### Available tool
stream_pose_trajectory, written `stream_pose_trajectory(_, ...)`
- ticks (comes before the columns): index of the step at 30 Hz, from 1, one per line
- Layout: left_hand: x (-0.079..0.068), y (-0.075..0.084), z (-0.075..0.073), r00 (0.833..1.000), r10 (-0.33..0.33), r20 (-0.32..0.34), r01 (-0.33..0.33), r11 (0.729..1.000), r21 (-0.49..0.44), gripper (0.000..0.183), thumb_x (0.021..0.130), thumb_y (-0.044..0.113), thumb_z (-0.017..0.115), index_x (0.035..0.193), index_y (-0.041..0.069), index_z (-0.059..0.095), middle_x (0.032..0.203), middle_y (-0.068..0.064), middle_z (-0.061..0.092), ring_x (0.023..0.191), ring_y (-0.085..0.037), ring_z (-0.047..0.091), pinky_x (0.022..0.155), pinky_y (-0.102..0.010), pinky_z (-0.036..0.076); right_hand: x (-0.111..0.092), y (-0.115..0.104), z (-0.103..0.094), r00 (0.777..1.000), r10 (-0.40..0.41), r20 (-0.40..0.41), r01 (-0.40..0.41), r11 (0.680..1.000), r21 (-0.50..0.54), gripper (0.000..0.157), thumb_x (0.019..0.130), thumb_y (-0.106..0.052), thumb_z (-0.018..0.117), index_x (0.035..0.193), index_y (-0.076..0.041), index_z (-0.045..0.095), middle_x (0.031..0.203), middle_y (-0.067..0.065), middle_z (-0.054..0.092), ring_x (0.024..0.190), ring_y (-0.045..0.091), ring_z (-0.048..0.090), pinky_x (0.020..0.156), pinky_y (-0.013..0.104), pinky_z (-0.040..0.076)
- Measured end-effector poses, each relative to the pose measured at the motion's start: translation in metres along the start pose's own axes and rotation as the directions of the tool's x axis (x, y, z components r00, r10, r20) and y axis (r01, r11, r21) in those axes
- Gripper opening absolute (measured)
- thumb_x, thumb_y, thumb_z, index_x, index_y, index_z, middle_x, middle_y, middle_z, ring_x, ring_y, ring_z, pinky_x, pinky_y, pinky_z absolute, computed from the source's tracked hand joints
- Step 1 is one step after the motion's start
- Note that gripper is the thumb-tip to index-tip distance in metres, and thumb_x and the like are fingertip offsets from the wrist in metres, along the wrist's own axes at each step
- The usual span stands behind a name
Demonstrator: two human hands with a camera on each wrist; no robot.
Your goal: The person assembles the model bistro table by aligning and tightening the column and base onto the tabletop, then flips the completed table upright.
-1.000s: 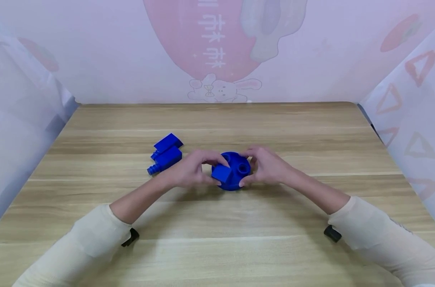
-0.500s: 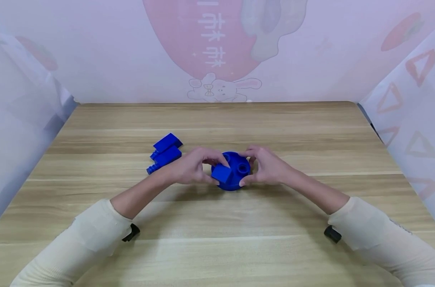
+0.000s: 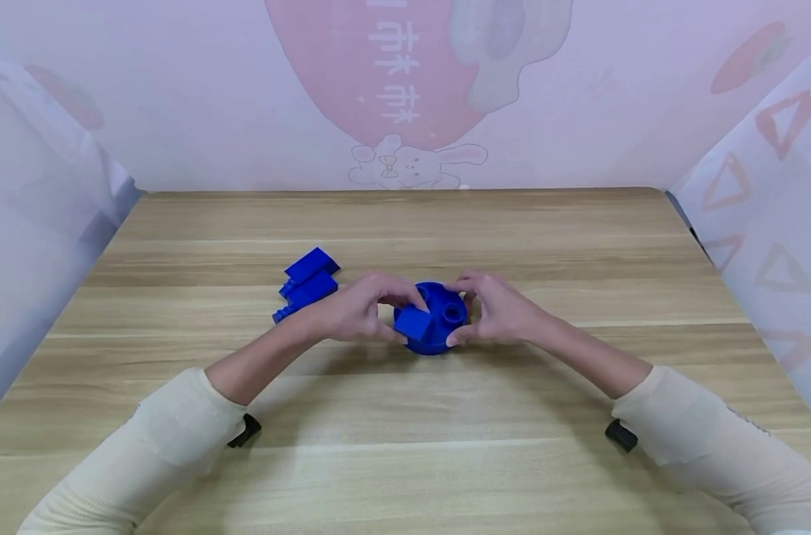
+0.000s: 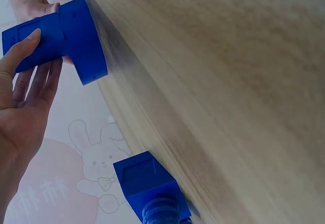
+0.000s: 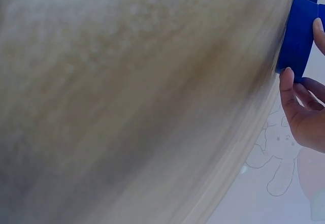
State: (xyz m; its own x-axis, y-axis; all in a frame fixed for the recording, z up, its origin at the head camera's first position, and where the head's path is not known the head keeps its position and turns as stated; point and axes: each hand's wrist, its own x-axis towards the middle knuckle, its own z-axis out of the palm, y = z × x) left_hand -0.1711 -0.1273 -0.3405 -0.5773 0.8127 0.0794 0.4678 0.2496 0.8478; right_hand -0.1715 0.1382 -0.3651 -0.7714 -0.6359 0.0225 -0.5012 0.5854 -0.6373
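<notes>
A round blue base [image 3: 439, 340] with round sockets in its top rests on the table. On its left side stands a blue rectangular block [image 3: 414, 324], upright against the base's top; whether it is seated in a socket is hidden. My left hand [image 3: 362, 308] grips this block between thumb and fingers, as the left wrist view shows with the block [image 4: 48, 38] joined to the base [image 4: 86, 43]. From the right, my right hand [image 3: 495, 308] holds the base's rim between thumb and fingers. In the right wrist view those fingers touch the base [image 5: 297, 41] at its side.
Two more blue blocks [image 3: 312, 264] with threaded ends lie side by side left of my left hand; one block [image 4: 147, 181] shows in the left wrist view. The wooden table [image 3: 405, 475] ends at a printed backdrop [image 3: 212, 96].
Both hands keep their holds on the block and the base. Apart from a very slight shift of the head view, nothing visibly moves.
</notes>
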Motion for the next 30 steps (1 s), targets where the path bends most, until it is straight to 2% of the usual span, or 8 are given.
stream_pose_trajectory(6, 0.0, 0.001, -0.003, 1.0, -0.012, 0.02, 0.012, 1.0, 0.016, 0.035, 0.078, -0.007, 0.086, 0.108, 0.0, 0.069, 0.112, -0.011, 0.074, 0.109, -0.025, 0.07, 0.1, -0.037, 0.056, 0.002, 0.0, 0.001, 1.0, 0.003, 0.007, -0.004, 1.0, 0.024, 0.082, 0.074, -0.024, 0.096, 0.138, 0.011, 0.059, 0.118, 0.014, 0.067, 0.091, 0.019, 0.068, 0.088, 0.041, 0.057)
stream_pose_trajectory(11, -0.001, 0.0, -0.001, 1.0, -0.01, 0.005, 0.009, 0.998, 0.063, 0.035, 0.078, -0.005, 0.088, 0.106, 0.002, 0.068, 0.111, -0.01, 0.073, 0.107, -0.024, 0.07, 0.098, -0.037, 0.057, 0.002, 0.001, 0.001, 1.0, -0.008, 0.016, 0.007, 0.999, 0.038, 0.083, 0.074, -0.024, 0.096, 0.139, 0.01, 0.058, 0.113, 0.012, 0.067, 0.091, 0.019, 0.07, 0.086, 0.041, 0.058)
stream_pose_trajectory(15, -0.002, -0.001, 0.002, 1.0, 0.005, -0.017, -0.004, 0.998, 0.064, 0.036, 0.078, -0.005, 0.087, 0.108, -0.001, 0.067, 0.112, -0.013, 0.073, 0.107, -0.025, 0.071, 0.097, -0.037, 0.058, 0.002, 0.0, -0.001, 0.999, -0.018, 0.028, 0.018, 1.0, 0.006, 0.083, 0.075, -0.026, 0.096, 0.14, 0.007, 0.058, 0.113, 0.011, 0.067, 0.092, 0.019, 0.069, 0.086, 0.041, 0.058)
stream_pose_trajectory(19, -0.004, -0.001, 0.004, 1.0, -0.011, -0.025, 0.013, 0.996, 0.085, 0.04, 0.08, -0.004, 0.087, 0.114, -0.002, 0.067, 0.115, -0.015, 0.073, 0.108, -0.026, 0.071, 0.097, -0.039, 0.058, 0.002, -0.002, -0.003, 0.999, -0.015, 0.045, 0.017, 0.999, -0.05, 0.084, 0.075, -0.03, 0.095, 0.142, 0.006, 0.058, 0.118, 0.012, 0.066, 0.095, 0.022, 0.068, 0.085, 0.041, 0.058)
stream_pose_trajectory(21, -0.005, -0.001, 0.004, 0.999, -0.019, -0.027, 0.022, 0.994, 0.108, 0.043, 0.081, -0.001, 0.087, 0.119, -0.003, 0.067, 0.119, -0.016, 0.072, 0.11, -0.027, 0.07, 0.098, -0.04, 0.058, 0.002, -0.005, -0.004, 0.999, -0.009, 0.053, 0.013, 0.997, -0.076, 0.085, 0.076, -0.032, 0.094, 0.143, 0.005, 0.057, 0.125, 0.015, 0.064, 0.1, 0.026, 0.068, 0.089, 0.043, 0.058)
stream_pose_trajectory(25, -0.011, -0.001, 0.001, 0.998, -0.034, -0.046, 0.04, 0.989, 0.145, 0.049, 0.082, 0.002, 0.087, 0.125, -0.003, 0.066, 0.127, -0.015, 0.069, 0.116, -0.028, 0.067, 0.101, -0.043, 0.056, 0.002, -0.01, -0.005, 0.999, 0.013, 0.035, -0.009, 0.995, -0.104, 0.088, 0.075, -0.036, 0.094, 0.145, 0.003, 0.056, 0.141, 0.018, 0.056, 0.124, 0.035, 0.061, 0.104, 0.053, 0.052)
stream_pose_trajectory(28, -0.018, -0.002, -0.005, 0.996, -0.034, -0.077, 0.046, 0.986, 0.162, 0.049, 0.08, 0.001, 0.088, 0.125, -0.002, 0.067, 0.126, -0.013, 0.071, 0.116, -0.028, 0.067, 0.1, -0.044, 0.056, 0.001, -0.015, -0.006, 1.0, 0.002, -0.023, -0.004, 0.995, -0.103, 0.085, 0.074, -0.038, 0.094, 0.142, 0.0, 0.059, 0.145, 0.017, 0.055, 0.135, 0.038, 0.052, 0.111, 0.057, 0.044)
stream_pose_trajectory(30, -0.023, -0.005, -0.009, 0.994, -0.032, -0.106, 0.05, 0.983, 0.174, 0.047, 0.08, 0.001, 0.089, 0.123, -0.001, 0.069, 0.122, -0.012, 0.072, 0.113, -0.028, 0.068, 0.097, -0.045, 0.057, 0.0, -0.018, -0.007, 0.997, -0.033, -0.07, 0.026, 0.995, -0.095, 0.08, 0.074, -0.038, 0.094, 0.138, 0.0, 0.063, 0.143, 0.016, 0.057, 0.136, 0.036, 0.051, 0.112, 0.058, 0.043)
